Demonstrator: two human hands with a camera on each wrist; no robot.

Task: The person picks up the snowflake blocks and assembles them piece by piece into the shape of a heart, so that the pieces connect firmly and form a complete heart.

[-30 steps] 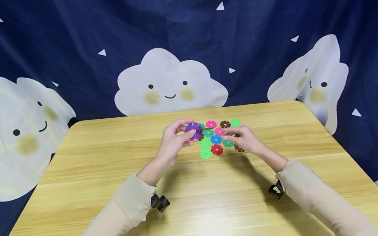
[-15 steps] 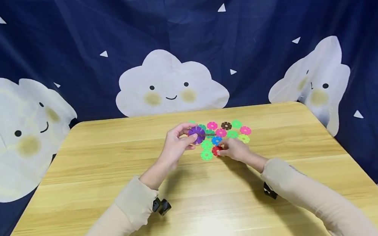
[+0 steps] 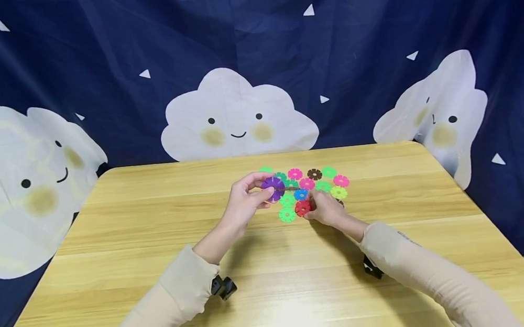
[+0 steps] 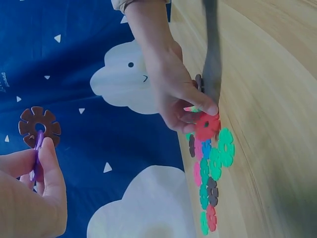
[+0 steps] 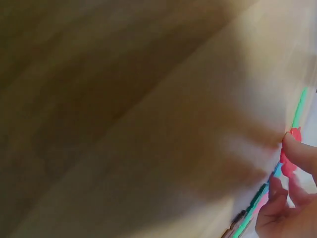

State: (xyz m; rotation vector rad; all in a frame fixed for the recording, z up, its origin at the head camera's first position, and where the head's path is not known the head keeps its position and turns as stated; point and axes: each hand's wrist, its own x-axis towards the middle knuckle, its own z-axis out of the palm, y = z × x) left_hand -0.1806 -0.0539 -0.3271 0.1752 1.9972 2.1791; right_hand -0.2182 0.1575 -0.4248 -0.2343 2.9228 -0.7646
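Between thumb and fingers, my left hand (image 3: pixel 242 205) pinches a purple notched plastic disc (image 3: pixel 273 189), raised above the table. A brown notched disc (image 4: pixel 50 130) is joined crosswise to it; in the head view it shows almost edge-on. My right hand (image 3: pixel 329 209) is at the near side of a group of flat discs. Its thumb and fingers pinch a red notched disc (image 3: pixel 301 208), which also shows as a red disc (image 5: pixel 290 166) in the right wrist view. Whether this disc is fully off the table is hard to tell.
Several loose discs lie around the hands on the wooden table (image 3: pixel 161 299): a green disc (image 3: pixel 287 214), a blue disc (image 3: pixel 301 195), a pink disc (image 3: pixel 341 181) and a yellow disc (image 3: pixel 338 192) among them. A dark blue cloud-print curtain (image 3: pixel 349 34) hangs behind the table.
My right hand has moved left and nearer, from the right side of the group to the red disc, and now pinches it. The left hand keeps the joined discs, slightly shifted.
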